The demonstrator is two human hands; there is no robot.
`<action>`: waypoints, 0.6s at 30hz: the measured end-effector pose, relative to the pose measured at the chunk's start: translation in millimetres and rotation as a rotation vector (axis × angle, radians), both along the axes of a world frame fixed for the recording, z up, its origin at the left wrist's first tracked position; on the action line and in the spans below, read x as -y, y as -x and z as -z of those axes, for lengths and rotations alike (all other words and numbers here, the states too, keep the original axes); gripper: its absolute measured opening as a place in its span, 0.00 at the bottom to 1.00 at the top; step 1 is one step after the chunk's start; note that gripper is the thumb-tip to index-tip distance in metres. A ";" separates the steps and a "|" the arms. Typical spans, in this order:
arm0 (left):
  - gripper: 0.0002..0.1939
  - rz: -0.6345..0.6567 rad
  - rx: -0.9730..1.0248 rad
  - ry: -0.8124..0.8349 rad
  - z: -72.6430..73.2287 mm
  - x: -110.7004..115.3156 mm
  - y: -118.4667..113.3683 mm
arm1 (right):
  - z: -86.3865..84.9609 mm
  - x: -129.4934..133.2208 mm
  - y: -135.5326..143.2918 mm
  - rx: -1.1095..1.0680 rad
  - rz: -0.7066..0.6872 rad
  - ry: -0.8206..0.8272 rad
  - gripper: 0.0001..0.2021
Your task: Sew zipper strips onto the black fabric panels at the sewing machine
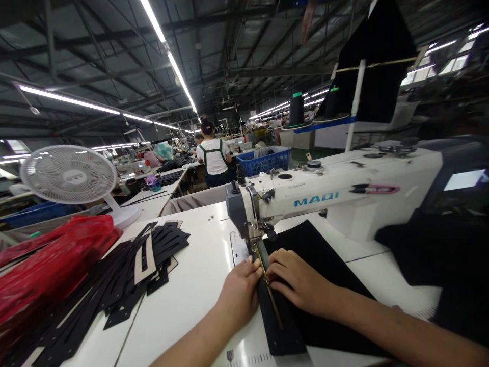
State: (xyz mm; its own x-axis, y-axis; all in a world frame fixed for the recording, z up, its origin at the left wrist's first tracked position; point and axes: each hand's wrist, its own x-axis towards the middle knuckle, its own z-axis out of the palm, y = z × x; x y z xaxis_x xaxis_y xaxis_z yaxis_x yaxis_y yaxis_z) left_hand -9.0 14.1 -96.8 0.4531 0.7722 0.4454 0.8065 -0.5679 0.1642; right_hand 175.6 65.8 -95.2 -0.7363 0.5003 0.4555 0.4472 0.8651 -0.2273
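A white sewing machine point(344, 191) stands on the white table point(191, 285). Under its needle lies a piece of black fabric point(317, 265) with a zipper strip point(273, 306) running toward me. My left hand point(240, 290) presses on the strip's left side, fingertips just in front of the presser foot point(254, 244). My right hand point(298, 283) lies flat on the black fabric to the right of the zipper, fingers pointing at the seam. Both hands hold the work down against the table.
A pile of cut black pieces point(114, 285) lies on the table's left, beside a red plastic bag point(49, 260) and a white fan point(71, 176). A person in a white shirt point(213, 155) works farther back. A blue basket point(263, 160) and thread cones point(296, 109) stand behind the machine.
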 end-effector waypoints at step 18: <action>0.19 -0.070 0.067 -0.034 6.4 33.2 -13.5 | 20.5 86.0 4.0 -0.245 0.038 -0.445 0.16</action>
State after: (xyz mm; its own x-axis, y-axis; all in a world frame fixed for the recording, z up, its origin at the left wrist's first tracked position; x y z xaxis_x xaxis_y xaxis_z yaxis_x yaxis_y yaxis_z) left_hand 4.5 -19.1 -103.2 0.3671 0.7846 0.4996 0.8320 -0.5171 0.2008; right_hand 171.6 -20.2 -115.7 -0.5660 0.2429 0.7878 0.4599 0.8861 0.0572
